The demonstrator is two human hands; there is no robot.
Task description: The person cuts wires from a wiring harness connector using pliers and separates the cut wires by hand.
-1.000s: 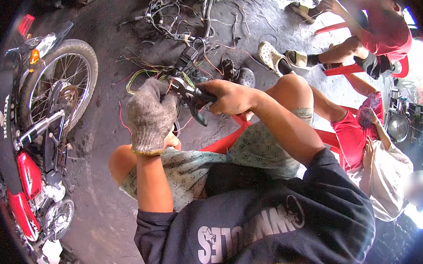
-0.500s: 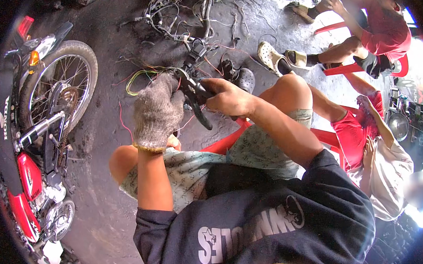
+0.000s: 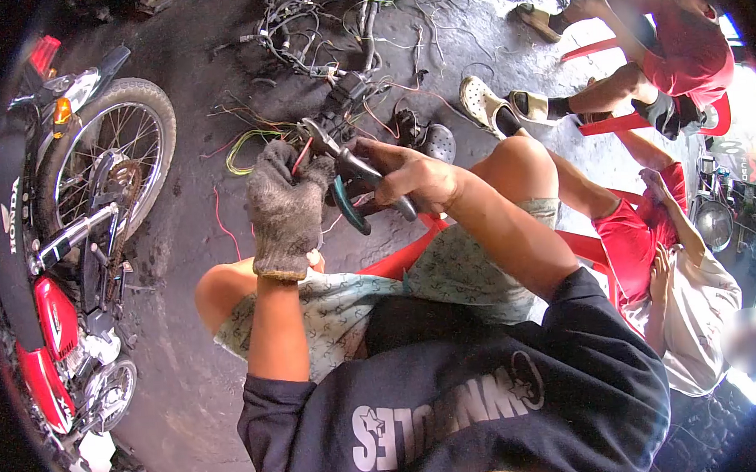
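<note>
My left hand, in a grey knitted glove, is closed with a thin red wire sticking up from its fingers. Bare, my right hand is wrapped round the handles of the pliers. The metal jaws point up and to the left, just above the gloved fingers and close to the red wire; whether they touch it I cannot tell. Behind the jaws lies a black connector part with cables. A loop of yellow-green wires rests on the floor left of the glove.
A tangle of wiring harness lies on the dark floor ahead. On the left stands a red and black motorcycle. One person in red sits at the upper right, another in a white shirt at the right. Clogs are on the floor.
The pliers have turned and come into fuller view, their handles spread wider. My gloved hand has shifted slightly to the right, and the red wire now shows above its fingers.
</note>
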